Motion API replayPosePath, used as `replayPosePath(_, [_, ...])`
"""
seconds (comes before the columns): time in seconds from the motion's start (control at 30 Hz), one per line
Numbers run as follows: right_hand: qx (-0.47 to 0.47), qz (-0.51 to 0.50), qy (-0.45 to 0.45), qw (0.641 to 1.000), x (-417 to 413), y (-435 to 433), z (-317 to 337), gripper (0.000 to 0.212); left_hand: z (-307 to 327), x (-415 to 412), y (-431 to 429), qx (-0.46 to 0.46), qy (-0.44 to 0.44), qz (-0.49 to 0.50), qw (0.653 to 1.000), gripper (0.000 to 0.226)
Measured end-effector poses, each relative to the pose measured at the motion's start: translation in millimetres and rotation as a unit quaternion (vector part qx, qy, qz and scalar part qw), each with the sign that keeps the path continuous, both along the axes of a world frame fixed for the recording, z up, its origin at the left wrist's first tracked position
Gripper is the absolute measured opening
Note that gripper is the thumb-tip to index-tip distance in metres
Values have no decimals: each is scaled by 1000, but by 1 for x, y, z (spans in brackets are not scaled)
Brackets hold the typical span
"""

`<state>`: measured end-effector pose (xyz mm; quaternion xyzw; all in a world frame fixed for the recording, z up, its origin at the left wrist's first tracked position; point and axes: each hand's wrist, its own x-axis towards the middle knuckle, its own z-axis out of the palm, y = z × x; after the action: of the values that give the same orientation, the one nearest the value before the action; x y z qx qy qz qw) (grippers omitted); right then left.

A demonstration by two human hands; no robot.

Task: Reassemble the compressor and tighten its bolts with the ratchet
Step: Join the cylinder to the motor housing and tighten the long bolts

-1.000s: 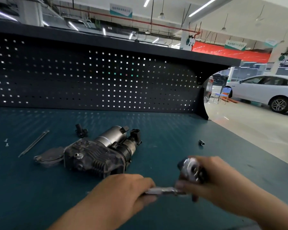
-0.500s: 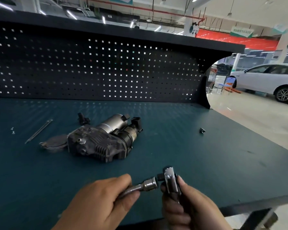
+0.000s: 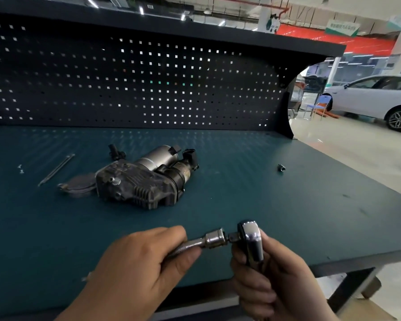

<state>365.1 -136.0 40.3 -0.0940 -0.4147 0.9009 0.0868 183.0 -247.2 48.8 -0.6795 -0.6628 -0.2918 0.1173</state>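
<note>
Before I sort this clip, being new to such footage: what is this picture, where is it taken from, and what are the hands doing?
There is no machine here, only a person working. The camera sits on their head, looking forward and down, so you see their own two hands. The right hand grips a shiny ratchet; the left hand grips a metal extension bar, whose wide end meets the ratchet's head. On the blue-green bench lies the dark compressor, untouched. To its left lie a round cover, thin rods and tiny screws; a small metal fitting lies off to the right. Behind stands a pegboard.
</note>
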Motion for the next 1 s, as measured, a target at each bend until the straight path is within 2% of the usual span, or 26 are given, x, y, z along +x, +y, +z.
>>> replayPosePath(0.2, [26,-12,-19,999,-2,-1,3,42,6,0,-1,0,64,6,998,48])
replayPosePath(0.43, [37,-25,-29,999,-4,-2,2,46,8,-1,-2,-3,79,5,997,54])
replayPosePath(0.57, [58,13,-32,998,-3,-2,1,43,3,-6,-1,-92,-18,-22,995,65])
replayPosePath(0.67, [66,19,-39,997,-2,-1,-1,45,-5,-11,-2,-118,-39,-31,992,77])
replayPosePath(0.77, [70,16,-41,997,-3,1,-2,47,-2,-11,-2,-153,-71,-57,984,75])
replayPosePath(0.93, [149,36,-3,988,-6,1,-3,43,8,-6,0,-230,-164,-119,952,56])
replayPosePath(1.0, [160,33,-6,987,-6,2,-5,45,10,-6,0,-226,-153,-116,955,59])
